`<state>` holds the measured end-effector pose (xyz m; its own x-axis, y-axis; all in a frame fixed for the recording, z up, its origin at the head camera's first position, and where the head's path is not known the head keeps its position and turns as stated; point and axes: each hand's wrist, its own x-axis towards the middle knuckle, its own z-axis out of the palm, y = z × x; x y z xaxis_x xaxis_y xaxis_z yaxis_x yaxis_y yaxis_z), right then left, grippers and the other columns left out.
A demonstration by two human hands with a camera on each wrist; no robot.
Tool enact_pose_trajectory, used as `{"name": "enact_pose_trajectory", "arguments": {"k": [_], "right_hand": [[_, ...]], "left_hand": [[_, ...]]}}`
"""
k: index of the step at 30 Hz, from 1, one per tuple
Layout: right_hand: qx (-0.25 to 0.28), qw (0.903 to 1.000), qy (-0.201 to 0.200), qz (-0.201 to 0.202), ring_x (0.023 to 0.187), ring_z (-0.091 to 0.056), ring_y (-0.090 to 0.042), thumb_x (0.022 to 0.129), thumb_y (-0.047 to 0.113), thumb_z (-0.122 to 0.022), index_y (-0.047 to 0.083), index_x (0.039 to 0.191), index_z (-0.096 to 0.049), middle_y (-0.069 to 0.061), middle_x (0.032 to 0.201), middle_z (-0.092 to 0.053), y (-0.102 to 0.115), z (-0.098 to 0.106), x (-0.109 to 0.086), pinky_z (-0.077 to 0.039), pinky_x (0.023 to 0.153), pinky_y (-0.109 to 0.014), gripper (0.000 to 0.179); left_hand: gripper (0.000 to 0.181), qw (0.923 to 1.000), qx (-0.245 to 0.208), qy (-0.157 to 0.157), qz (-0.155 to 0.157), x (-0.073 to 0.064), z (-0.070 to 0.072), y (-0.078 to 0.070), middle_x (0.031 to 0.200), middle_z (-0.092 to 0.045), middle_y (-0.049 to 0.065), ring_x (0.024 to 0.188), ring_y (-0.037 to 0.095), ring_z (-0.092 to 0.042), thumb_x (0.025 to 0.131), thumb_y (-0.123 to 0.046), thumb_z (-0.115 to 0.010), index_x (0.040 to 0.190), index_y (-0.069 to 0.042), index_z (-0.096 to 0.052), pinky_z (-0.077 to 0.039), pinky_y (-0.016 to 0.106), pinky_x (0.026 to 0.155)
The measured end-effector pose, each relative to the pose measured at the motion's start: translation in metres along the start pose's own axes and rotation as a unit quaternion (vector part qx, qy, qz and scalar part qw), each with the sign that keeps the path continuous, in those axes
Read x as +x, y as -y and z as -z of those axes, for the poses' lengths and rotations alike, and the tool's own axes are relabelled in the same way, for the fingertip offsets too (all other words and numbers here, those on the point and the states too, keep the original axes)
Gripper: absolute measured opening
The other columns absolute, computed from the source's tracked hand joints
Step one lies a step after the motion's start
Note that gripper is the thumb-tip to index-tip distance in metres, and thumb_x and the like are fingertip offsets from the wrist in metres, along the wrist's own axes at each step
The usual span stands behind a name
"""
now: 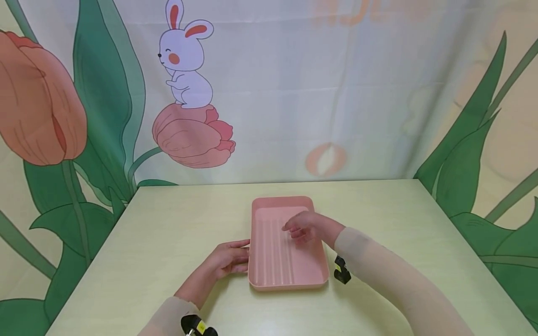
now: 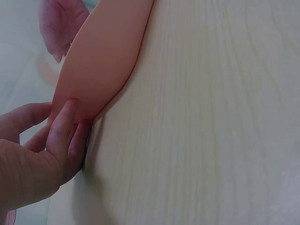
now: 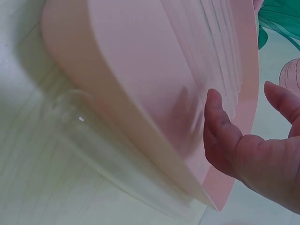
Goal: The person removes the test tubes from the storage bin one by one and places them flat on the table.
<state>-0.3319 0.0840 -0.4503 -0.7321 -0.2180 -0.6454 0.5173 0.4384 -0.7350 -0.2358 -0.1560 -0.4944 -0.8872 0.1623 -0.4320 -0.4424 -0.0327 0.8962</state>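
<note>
A pink rectangular tray [image 1: 269,261] with rounded corners and raised ridges along its floor lies on the table. My left hand [image 1: 231,258] is at the tray's left side. In the left wrist view, its fingers [image 2: 63,129] touch the outer wall without curling round it. Over the right half of the tray hovers my right hand [image 1: 304,226], fingers loosely bent and holding nothing. The right wrist view shows its thumb and fingers [image 3: 218,119] apart, with a shadow cast on the tray floor below.
The pale wood-grain table [image 1: 189,210] extends around the tray. Behind it hangs a cloth backdrop [image 1: 273,93] printed with a rabbit, tulips and leaves. A small black device [image 1: 342,270] sits by the right wrist. Beside the tray wall shows a faint see-through curved band [image 3: 117,159].
</note>
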Motion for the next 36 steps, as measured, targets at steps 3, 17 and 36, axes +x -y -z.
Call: {"name": "enact_pose_trajectory", "arguments": {"k": [3, 17, 36], "right_hand": [[0.002, 1.0, -0.005, -0.004, 0.08, -0.054, -0.014, 0.095, 0.013, -0.068, 0.002, 0.124, -0.057, -0.006, 0.099, -0.053, 0.0, -0.001, 0.002, -0.057, 0.069, -0.027, 0.033], [-0.022, 0.9997, -0.011, -0.005, 0.079, -0.053, -0.017, 0.096, 0.01, -0.068, -0.001, 0.113, -0.057, -0.008, 0.096, -0.052, -0.004, -0.008, 0.005, -0.059, 0.065, -0.027, 0.023], [-0.047, 0.9968, -0.048, 0.043, 0.057, -0.053, -0.015, 0.089, -0.007, -0.064, 0.009, 0.071, -0.041, -0.003, 0.075, -0.045, -0.012, -0.02, 0.007, -0.057, 0.049, -0.025, 0.033]], "left_hand": [[0.052, 1.0, 0.0, -0.001, 0.0, 0.0, 0.0, 0.0, 0.137, -0.064, 0.027, 0.093, 0.016, -0.073, 0.099, 0.001, -0.059, 0.15, 0.006, -0.046, -0.066, 0.033, 0.076], [0.054, 1.0, 0.004, 0.003, 0.0, 0.003, 0.001, 0.002, 0.134, -0.067, 0.025, 0.089, 0.013, -0.072, 0.099, 0.001, -0.058, 0.151, 0.006, -0.043, -0.066, 0.03, 0.074], [0.056, 0.9999, 0.0, 0.011, -0.005, 0.0, 0.001, 0.0, 0.134, -0.066, 0.024, 0.091, 0.013, -0.072, 0.098, 0.001, -0.058, 0.152, 0.006, -0.042, -0.066, 0.029, 0.074]]}}
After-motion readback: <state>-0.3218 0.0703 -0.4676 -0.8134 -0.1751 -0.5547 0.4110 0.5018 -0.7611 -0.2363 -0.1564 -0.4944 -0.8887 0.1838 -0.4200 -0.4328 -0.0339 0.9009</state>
